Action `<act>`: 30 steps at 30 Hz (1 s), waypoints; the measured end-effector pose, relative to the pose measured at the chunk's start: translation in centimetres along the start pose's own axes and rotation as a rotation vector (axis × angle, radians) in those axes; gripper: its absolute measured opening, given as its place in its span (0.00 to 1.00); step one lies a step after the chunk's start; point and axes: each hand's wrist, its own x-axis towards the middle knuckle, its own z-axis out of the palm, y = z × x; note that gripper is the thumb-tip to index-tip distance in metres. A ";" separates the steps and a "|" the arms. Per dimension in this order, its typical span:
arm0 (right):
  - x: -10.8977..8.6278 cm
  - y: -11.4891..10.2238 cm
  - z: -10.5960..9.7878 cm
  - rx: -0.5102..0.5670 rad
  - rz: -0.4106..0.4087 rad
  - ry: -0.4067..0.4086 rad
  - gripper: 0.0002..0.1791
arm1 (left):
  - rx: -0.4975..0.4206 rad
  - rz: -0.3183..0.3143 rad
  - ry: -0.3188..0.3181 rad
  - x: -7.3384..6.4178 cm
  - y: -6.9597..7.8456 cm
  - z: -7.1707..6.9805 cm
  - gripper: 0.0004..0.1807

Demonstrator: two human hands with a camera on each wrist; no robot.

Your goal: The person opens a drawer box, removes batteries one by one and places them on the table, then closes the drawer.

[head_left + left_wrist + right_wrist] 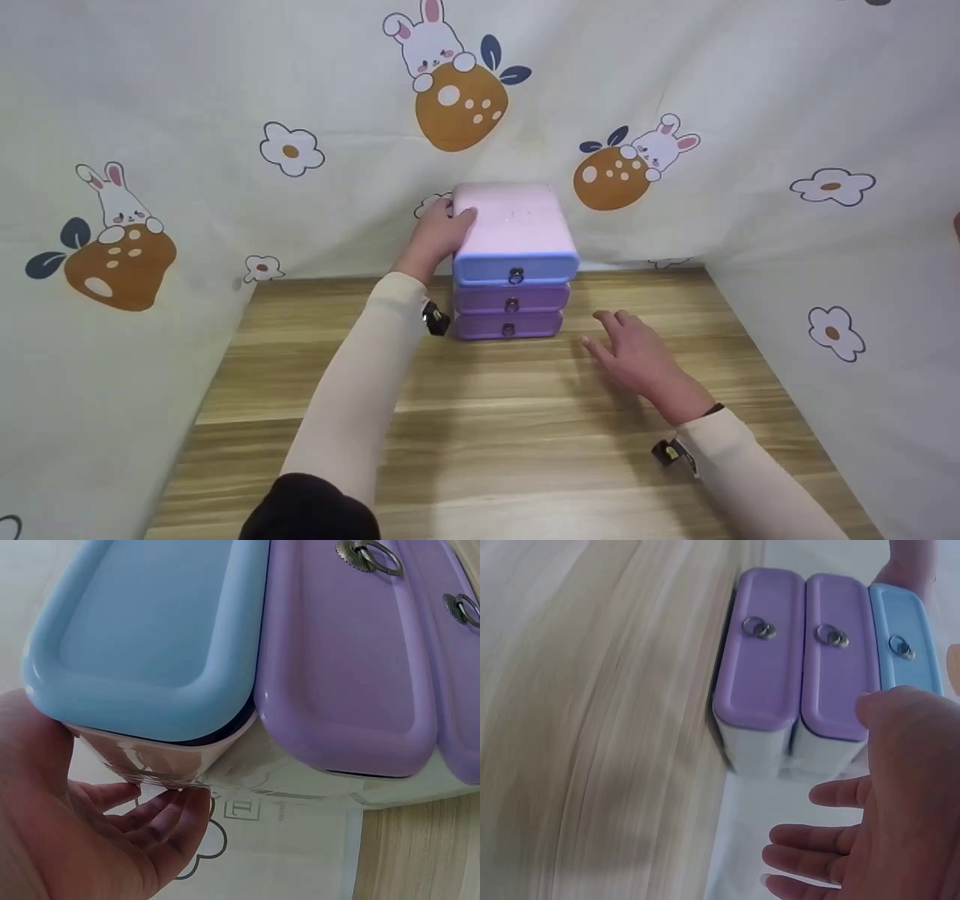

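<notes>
A small chest of three stacked drawers stands against the cloth backdrop. It has a pink top, a blue top drawer and two purple drawers below, each with a metal ring pull. My left hand grips the chest's upper left edge, its thumb over the pink top and its fingers against the side. To the right of the chest, my right hand hovers over the tabletop with fingers spread, apart from the chest and holding nothing. All three drawers look closed.
The wood-grain tabletop spreads in front of the chest. White cloth with rabbit, fruit and flower prints hangs behind it and at both sides. A small black wrist camera sits on the left sleeve, and another on the right.
</notes>
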 end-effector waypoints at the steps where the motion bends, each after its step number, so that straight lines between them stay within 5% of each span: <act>1: 0.1 -0.2 0.1 0.005 -0.009 0.003 0.36 | 0.003 0.000 -0.001 0.0 -0.1 0.0 0.41; 9: 0.5 -1.8 0.3 0.075 -0.036 -0.009 0.32 | 0.063 -0.006 -0.007 -0.2 0.1 0.0 0.41; 19: 1.5 -5.3 -0.3 0.293 -0.036 0.021 0.24 | 0.067 0.006 0.002 -0.4 0.4 0.3 0.39; 30: 4.1 -9.3 0.1 0.266 -0.184 0.154 0.25 | 0.077 -0.004 0.012 0.0 0.2 0.2 0.38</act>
